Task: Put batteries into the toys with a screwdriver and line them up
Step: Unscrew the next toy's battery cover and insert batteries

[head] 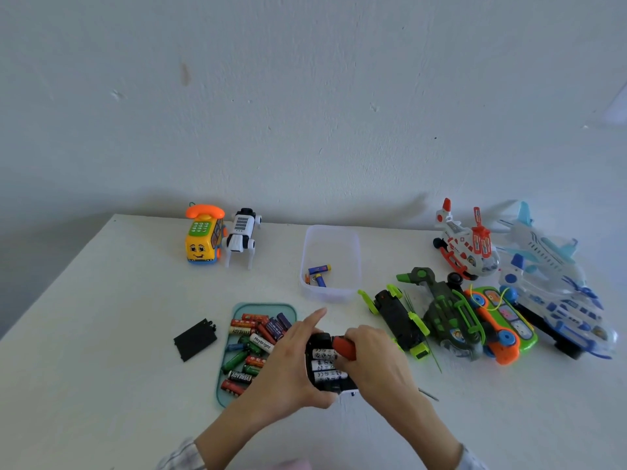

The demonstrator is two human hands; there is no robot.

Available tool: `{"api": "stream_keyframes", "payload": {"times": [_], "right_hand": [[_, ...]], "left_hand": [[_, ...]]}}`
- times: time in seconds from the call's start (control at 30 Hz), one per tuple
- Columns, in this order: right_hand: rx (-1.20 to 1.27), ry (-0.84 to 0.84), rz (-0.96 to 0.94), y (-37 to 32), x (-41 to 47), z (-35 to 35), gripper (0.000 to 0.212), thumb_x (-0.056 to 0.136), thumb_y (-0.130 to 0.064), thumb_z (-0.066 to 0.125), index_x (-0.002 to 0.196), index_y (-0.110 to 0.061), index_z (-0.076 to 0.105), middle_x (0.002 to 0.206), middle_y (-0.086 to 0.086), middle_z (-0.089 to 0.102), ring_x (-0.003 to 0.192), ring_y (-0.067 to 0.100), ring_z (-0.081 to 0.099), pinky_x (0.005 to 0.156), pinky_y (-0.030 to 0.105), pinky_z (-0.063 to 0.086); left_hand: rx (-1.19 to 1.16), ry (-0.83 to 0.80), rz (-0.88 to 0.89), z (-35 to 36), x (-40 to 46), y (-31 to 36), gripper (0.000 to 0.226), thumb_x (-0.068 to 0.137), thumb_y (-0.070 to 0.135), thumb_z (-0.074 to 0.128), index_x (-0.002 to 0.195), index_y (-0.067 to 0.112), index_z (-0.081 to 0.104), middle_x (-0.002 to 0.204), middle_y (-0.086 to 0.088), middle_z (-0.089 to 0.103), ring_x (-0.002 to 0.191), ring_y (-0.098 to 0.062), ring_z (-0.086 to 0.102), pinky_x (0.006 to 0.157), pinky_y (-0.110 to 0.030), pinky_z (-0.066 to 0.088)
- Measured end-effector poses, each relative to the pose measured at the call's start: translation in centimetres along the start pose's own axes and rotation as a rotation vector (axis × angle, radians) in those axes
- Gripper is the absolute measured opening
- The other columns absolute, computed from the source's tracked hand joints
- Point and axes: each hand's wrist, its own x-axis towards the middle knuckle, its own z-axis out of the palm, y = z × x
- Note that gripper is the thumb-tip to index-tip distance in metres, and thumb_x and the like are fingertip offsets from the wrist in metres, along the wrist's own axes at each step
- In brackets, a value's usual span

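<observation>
The left hand [291, 361] curls its grip round the left side of a black toy [327, 364] that lies belly-up on the white counter [101, 334], forefinger raised and straight while the other fingers and thumb clasp the body. White batteries [325, 364] lie side by side in the toy's open compartment. The right hand [376, 357] holds its grip pinched on a red battery [344, 347], pressing it at the compartment's far edge.

Just left of the left hand, a teal tray [225, 368] carries a heap of loose batteries in red, green and dark blue. Further left lies a black battery cover [195, 339]. Beyond the hands stands a clear tub [330, 293] with a few small blue cells. Far to the left stand a yellow telephone car [203, 237] and a white robot dog [242, 237], side by side. Right of the right hand lies a cluster of toys: a black-and-green car [397, 317], a green helicopter [444, 313], an orange-and-green toy [502, 320], a red-and-white helicopter [464, 245] and a blue-and-white aeroplane [556, 286].
</observation>
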Motion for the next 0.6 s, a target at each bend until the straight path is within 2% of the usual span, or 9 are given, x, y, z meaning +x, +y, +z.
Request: {"api": "stream_keyframes", "payload": {"times": [0.03, 0.13, 0.23, 0.33, 0.43, 0.5, 0.6], "right_hand": [[0.027, -0.040, -0.016, 0.2, 0.1, -0.5, 0.013, 0.084, -0.033, 0.065, 0.083, -0.021, 0.061, 0.077, -0.005, 0.055, 0.068, 0.014, 0.054, 0.059, 0.024, 0.043], [0.074, -0.106, -0.020, 1.0, 1.1, -2.6, 0.033, 0.081, -0.036, 0.069, 0.061, -0.021, 0.048, 0.059, -0.007, 0.048, 0.049, 0.008, 0.044, 0.048, 0.020, 0.033], [0.084, 0.022, 0.015, 1.2, 3.6, -4.7, 0.042, 0.081, -0.039, 0.069, 0.058, -0.018, 0.042, 0.055, -0.005, 0.043, 0.046, 0.011, 0.040, 0.047, 0.023, 0.031], [-0.017, 0.105, 0.068, 0.7, 7.0, -4.8, 0.037, 0.085, -0.041, 0.065, 0.067, -0.015, 0.045, 0.066, -0.001, 0.048, 0.056, 0.017, 0.049, 0.053, 0.026, 0.039], [-0.142, 0.144, 0.083, 0.2, 9.9, -3.4, 0.021, 0.090, -0.031, 0.060, 0.091, -0.010, 0.057, 0.079, 0.003, 0.054, 0.072, 0.022, 0.059, 0.061, 0.029, 0.046], [-0.167, 0.132, 0.088, 0.1, 11.1, -2.6, 0.019, 0.090, -0.025, 0.058, 0.099, -0.008, 0.060, 0.081, 0.004, 0.055, 0.074, 0.023, 0.059, 0.062, 0.029, 0.046], [-0.163, 0.124, 0.078, 0.3, 11.5, -2.4, 0.019, 0.090, -0.025, 0.057, 0.100, -0.008, 0.059, 0.082, 0.004, 0.054, 0.071, 0.023, 0.055, 0.062, 0.028, 0.042]], "left_hand": [[-0.006, 0.004, -0.002, 0.0, -0.1, -0.1, 0.117, 0.051, 0.040, 0.082, 0.140, 0.059, 0.008, 0.116, 0.019, 0.048, 0.110, -0.002, 0.051, 0.095, -0.029, 0.049], [-0.020, 0.021, -0.025, 0.1, -0.2, -0.3, 0.116, 0.050, 0.042, 0.082, 0.137, 0.063, 0.008, 0.118, 0.021, 0.046, 0.111, -0.005, 0.052, 0.095, -0.031, 0.050], [-0.019, 0.012, -0.028, 0.2, -0.3, -0.3, 0.114, 0.051, 0.042, 0.082, 0.138, 0.057, 0.010, 0.120, 0.023, 0.045, 0.115, -0.001, 0.048, 0.099, -0.029, 0.047], [-0.006, -0.010, -0.028, 0.2, -0.4, 0.1, 0.110, 0.055, 0.041, 0.081, 0.145, 0.041, 0.019, 0.120, 0.028, 0.040, 0.117, 0.002, 0.043, 0.104, -0.023, 0.040], [0.022, -0.006, -0.014, 0.1, -0.3, 0.6, 0.100, 0.057, 0.039, 0.083, 0.144, 0.027, 0.033, 0.118, 0.029, 0.036, 0.113, 0.012, 0.038, 0.098, -0.008, 0.035], [0.016, -0.001, -0.014, 0.1, -0.2, 0.7, 0.095, 0.057, 0.039, 0.083, 0.140, 0.023, 0.040, 0.118, 0.027, 0.038, 0.111, 0.013, 0.039, 0.095, -0.005, 0.036], [0.015, 0.002, -0.032, 0.1, -0.1, 0.6, 0.091, 0.056, 0.041, 0.082, 0.136, 0.024, 0.044, 0.117, 0.025, 0.042, 0.110, 0.009, 0.044, 0.095, -0.005, 0.036]]}}
